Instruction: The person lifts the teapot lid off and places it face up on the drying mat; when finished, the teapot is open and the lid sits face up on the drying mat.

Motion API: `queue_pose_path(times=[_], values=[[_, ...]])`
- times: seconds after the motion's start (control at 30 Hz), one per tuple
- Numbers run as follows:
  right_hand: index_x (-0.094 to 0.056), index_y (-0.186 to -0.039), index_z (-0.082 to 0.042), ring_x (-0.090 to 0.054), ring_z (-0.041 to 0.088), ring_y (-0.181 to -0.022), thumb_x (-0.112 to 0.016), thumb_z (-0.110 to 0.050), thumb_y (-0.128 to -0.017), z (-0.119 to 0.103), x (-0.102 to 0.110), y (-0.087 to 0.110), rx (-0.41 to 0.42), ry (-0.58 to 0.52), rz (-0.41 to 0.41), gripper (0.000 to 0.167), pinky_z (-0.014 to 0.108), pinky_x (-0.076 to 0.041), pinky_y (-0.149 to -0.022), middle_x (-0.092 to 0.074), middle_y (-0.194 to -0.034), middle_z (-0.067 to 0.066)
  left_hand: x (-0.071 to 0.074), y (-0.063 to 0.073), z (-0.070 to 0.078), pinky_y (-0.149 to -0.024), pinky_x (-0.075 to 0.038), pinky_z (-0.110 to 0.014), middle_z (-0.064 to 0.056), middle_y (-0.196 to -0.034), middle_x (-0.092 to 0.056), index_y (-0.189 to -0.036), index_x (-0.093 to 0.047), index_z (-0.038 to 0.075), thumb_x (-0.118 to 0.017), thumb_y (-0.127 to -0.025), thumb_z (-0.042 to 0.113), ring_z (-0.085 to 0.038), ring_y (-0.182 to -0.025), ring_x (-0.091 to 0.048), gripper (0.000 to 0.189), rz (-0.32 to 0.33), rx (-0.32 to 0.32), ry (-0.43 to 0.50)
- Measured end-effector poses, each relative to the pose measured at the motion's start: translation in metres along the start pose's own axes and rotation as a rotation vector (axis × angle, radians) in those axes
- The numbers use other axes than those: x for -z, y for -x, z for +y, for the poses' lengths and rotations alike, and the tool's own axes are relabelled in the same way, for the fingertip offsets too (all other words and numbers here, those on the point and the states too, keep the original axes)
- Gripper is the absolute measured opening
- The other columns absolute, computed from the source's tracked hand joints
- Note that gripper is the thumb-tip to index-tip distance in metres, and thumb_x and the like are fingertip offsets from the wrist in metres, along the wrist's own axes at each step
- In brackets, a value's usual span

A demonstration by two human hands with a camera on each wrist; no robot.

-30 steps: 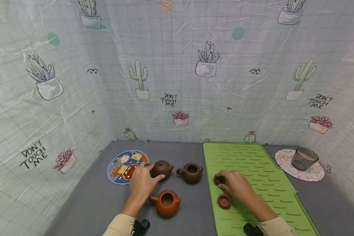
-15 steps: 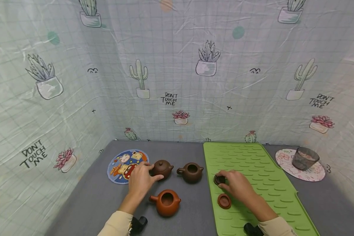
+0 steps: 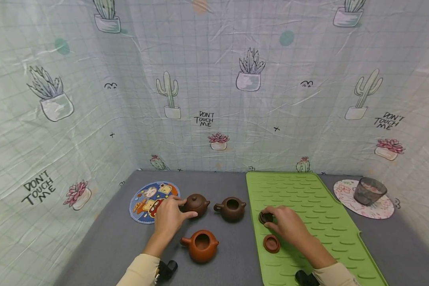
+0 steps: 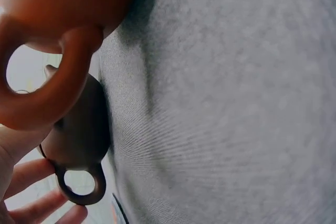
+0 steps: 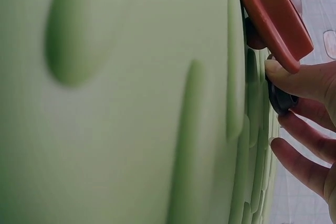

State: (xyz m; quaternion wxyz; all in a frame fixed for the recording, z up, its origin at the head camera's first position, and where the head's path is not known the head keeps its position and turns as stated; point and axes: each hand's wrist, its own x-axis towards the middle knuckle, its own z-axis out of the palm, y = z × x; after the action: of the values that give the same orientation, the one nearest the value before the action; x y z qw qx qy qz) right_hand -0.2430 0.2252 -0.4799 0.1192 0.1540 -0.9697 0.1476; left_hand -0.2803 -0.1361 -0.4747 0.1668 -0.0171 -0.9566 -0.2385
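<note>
Left hand (image 3: 169,216) slightly farther left

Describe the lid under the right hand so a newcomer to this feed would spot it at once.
Find the big green mat on the grey table. Near the mat's left edge in the head view is the dark lid, pinched by the right hand. Unlike the reddish lid just below it in that view, this one is almost black and held.
</note>
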Motion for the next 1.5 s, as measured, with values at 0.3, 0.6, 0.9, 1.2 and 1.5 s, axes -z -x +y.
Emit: queue_pose_path(times=[0.3,0.6,0.9,1.2,1.5], values=[[-0.076,-0.108,-0.015,-0.073,0.023,-0.088,-0.087,-0.019,-0.079,0.000,0.000,0.000,0.027,-0.003,0.034,0.031,0.039,-0.059,-0.074,-0.078,-0.099,0.002,0.004,-0.003,0.000,-0.076,-0.058,-0.047,-0.007,-0.120,-0.075,-0.110,-0.082,0.017,-0.096,-0.061,0.047,-0.032,-0.103,-0.071,0.059,-0.027,0.031,0.006],[-0.076,-0.108,-0.015,-0.073,0.024,-0.090,-0.087,-0.018,-0.079,0.000,-0.002,-0.001,0.006,-0.007,0.008,0.031,0.041,-0.059,-0.075,-0.078,-0.101,0.003,0.004,-0.004,-0.001,-0.074,-0.057,-0.045,-0.005,-0.118,-0.075,-0.110,-0.082,0.018,-0.096,-0.061,0.048,-0.029,-0.101,-0.071,0.059,-0.048,0.045,0.008],[-0.075,-0.107,-0.014,-0.073,0.024,-0.094,-0.088,-0.016,-0.079,-0.004,-0.001,-0.005,-0.022,-0.024,-0.039,0.031,0.041,-0.059,-0.077,-0.077,-0.103,0.003,0.004,-0.004,-0.001,-0.074,-0.057,-0.043,-0.002,-0.118,-0.075,-0.109,-0.083,0.020,-0.096,-0.060,0.048,-0.027,-0.102,-0.071,0.059,-0.037,0.055,0.011],[-0.072,-0.108,-0.013,-0.072,0.021,-0.093,-0.089,-0.015,-0.076,-0.003,0.014,-0.013,-0.008,-0.037,-0.138,0.036,0.037,-0.057,-0.073,-0.075,-0.102,0.002,0.002,-0.004,0.000,-0.071,-0.056,-0.042,-0.002,-0.116,-0.075,-0.109,-0.083,0.020,-0.096,-0.059,0.049,-0.027,-0.099,-0.071,0.059,-0.034,0.049,0.016],[-0.074,-0.114,-0.014,-0.070,0.018,-0.089,-0.089,-0.029,-0.078,-0.014,0.024,-0.023,-0.008,-0.021,-0.169,0.042,0.036,-0.054,-0.069,-0.075,-0.112,0.005,0.004,-0.003,-0.001,-0.073,-0.056,-0.044,-0.002,-0.115,-0.075,-0.109,-0.083,0.021,-0.097,-0.059,0.050,-0.028,-0.100,-0.071,0.060,-0.033,0.059,0.004]])
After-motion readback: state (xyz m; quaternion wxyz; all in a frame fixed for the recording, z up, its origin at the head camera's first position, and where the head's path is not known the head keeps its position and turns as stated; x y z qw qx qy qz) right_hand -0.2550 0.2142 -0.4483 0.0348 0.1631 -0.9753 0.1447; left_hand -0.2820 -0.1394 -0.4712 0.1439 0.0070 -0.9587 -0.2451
